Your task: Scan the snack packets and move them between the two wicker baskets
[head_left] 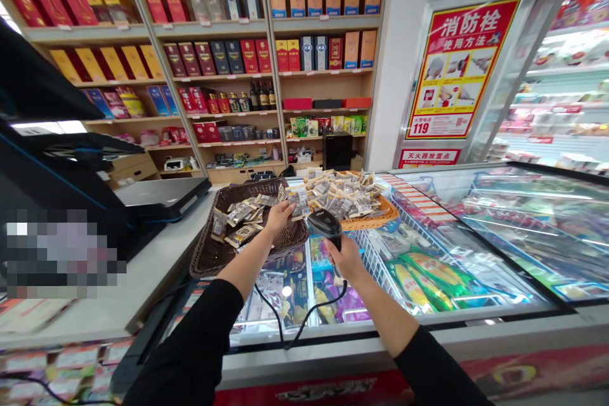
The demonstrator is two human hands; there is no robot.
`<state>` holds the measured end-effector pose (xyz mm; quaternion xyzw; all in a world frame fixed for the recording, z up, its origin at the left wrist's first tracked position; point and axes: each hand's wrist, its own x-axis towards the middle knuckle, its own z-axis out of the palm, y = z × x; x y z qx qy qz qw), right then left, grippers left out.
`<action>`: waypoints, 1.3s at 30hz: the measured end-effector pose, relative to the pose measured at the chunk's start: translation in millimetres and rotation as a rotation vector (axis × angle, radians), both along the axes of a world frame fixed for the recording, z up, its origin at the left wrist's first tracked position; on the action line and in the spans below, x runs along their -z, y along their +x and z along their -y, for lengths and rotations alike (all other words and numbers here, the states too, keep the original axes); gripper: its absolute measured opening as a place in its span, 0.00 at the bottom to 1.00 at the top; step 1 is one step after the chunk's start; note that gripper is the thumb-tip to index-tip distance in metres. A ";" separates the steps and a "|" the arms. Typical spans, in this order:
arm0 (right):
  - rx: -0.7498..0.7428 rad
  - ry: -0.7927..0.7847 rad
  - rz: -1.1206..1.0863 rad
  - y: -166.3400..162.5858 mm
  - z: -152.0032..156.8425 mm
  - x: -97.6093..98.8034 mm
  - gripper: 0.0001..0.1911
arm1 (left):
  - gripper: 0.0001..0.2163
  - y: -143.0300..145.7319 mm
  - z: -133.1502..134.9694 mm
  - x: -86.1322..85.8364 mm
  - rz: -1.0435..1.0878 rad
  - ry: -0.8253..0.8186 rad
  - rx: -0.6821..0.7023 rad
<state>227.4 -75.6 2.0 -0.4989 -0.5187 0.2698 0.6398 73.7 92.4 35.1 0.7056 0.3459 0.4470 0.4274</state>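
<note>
A small clear snack packet [297, 200] is pinched in the fingers of my left hand [280, 216], above the right rim of a dark brown wicker basket [202, 247]. Several similar packets [242, 212] lie loose in that basket. My right hand [346, 257] is wrapped round the handle of a black barcode scanner [325, 223]. The scanner's head is close to the packet, and its black cable [304, 323] loops down over the freezer. Just behind the scanner, an orange-tan woven basket [387, 210] is heaped with many more packets [340, 190].
Both baskets sit on a glass-topped chest freezer [304, 336] with bagged goods inside. On the left are a counter [176, 254], a flat scale [162, 193] and a dark checkout screen [42, 158]. Shelves [233, 79] of boxes stand behind; a red fire-hydrant poster [464, 70] hangs at right.
</note>
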 end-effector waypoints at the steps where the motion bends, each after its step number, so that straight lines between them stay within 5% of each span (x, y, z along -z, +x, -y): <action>1: -0.003 0.008 0.040 -0.4 0.0 0.9 0.12 | 0.19 -0.3 0.7 -0.2 0.005 0.000 0.002; 4: -0.016 0.024 0.025 -0.6 -0.3 3.1 0.15 | 0.18 -1.2 1.7 -1.2 0.013 0.014 -0.004; 9: 0.023 0.096 -0.317 12.7 -6.0 2.5 0.17 | 0.13 8.6 -3.2 -13.5 -0.126 0.109 -0.083; 13: 0.155 0.162 -0.554 31.0 -13.8 2.5 0.17 | 0.08 44.5 -0.4 -33.1 -0.511 0.298 -0.221; 16: 0.225 0.169 -0.643 37.9 -18.4 4.0 0.17 | 0.09 83.9 13.7 -41.2 -0.763 0.452 -0.189; 20: 0.223 0.164 -0.653 36.6 -20.8 4.0 0.16 | 0.12 125.4 33.5 -39.1 -0.984 0.528 -0.156; 24: 0.217 0.167 -0.667 34.6 -20.1 0.9 0.16 | 0.13 134.4 38.3 -35.3 -1.063 0.526 -0.132; 30: 0.197 0.164 -0.721 33.5 -17.7 -1.0 0.16 | 0.18 92.4 35.7 -46.3 -1.024 0.550 -0.021; 35: 0.141 0.185 -0.653 25.6 -11.8 -0.7 0.16 | 0.16 11.3 18.1 -68.4 -0.976 0.531 -0.146; 39: 0.023 0.174 -0.506 13.4 -13.7 0.7 0.16 | 0.09 -57.3 0.8 -69.8 -1.111 0.279 -0.222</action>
